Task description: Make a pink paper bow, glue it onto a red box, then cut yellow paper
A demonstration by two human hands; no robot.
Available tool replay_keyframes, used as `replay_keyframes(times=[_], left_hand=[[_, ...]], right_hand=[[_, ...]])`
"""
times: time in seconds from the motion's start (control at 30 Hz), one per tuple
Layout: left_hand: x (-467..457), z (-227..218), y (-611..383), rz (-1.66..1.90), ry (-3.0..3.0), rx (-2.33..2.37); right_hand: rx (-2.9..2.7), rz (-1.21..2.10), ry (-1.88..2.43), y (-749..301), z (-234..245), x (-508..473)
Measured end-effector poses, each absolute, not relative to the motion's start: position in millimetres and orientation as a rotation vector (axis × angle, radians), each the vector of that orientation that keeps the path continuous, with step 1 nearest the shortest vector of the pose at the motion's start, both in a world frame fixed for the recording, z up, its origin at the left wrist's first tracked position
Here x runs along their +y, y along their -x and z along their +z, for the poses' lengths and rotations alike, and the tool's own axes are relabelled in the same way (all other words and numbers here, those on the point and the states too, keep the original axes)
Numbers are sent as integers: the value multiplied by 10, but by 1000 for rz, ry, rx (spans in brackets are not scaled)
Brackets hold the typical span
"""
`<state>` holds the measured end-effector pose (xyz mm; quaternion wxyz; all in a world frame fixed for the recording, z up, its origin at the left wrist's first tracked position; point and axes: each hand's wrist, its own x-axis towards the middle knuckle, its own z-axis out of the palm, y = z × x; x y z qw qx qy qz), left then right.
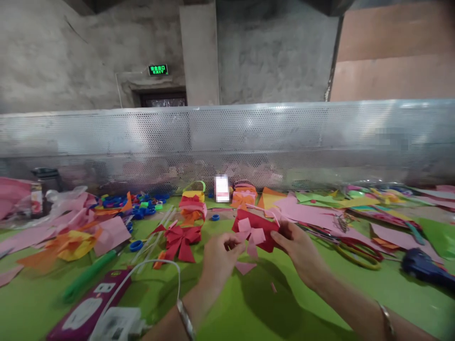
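My right hand (pixel 296 246) pinches the right side of a small red paper bag (pixel 266 243) with a thin pink handle, holding it above the green tabletop. A pink paper bow (pixel 251 233) sits on the bag's front. My left hand (pixel 222 255) is closed at the bow's lower left, its fingertips pressed together on the pink paper; the exact contact is partly hidden. Below the bag lies a pink paper scrap (pixel 246 268). Left of my left hand rests a red paper bow (pixel 183 240).
Yellow-handled scissors (pixel 359 253) and a dark blue glue gun (pixel 424 267) lie at right. A purple power strip (pixel 92 303) with a white cable, a green tool (pixel 90 274) and several blue tape rings (pixel 136 246) are at left. A bright phone (pixel 222 188) stands at the back.
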<state>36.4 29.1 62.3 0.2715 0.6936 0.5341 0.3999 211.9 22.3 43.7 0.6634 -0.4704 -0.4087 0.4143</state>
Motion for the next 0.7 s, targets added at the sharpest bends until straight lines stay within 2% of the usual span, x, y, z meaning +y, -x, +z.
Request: replay_keyframes(times=[0.13,0.3,0.47,0.57,0.7], left_hand=[[234,576,-395,921,-1959,1352],[176,544,-394,607,-2268,1430],[147,489,-403,444,-2323,1414],[171,458,-401,457,-2328,1445],[230,467,-383,514,-2309,1502]], right_hand=[[-825,875,1065,-2281,561,223],[-871,755,1095,-2578,946,324],[-968,700,1159,-2712,1256,1001],[-1018,733,1298,-2664,1176,1533],[-1133,754,1457,-2494,841,2029]])
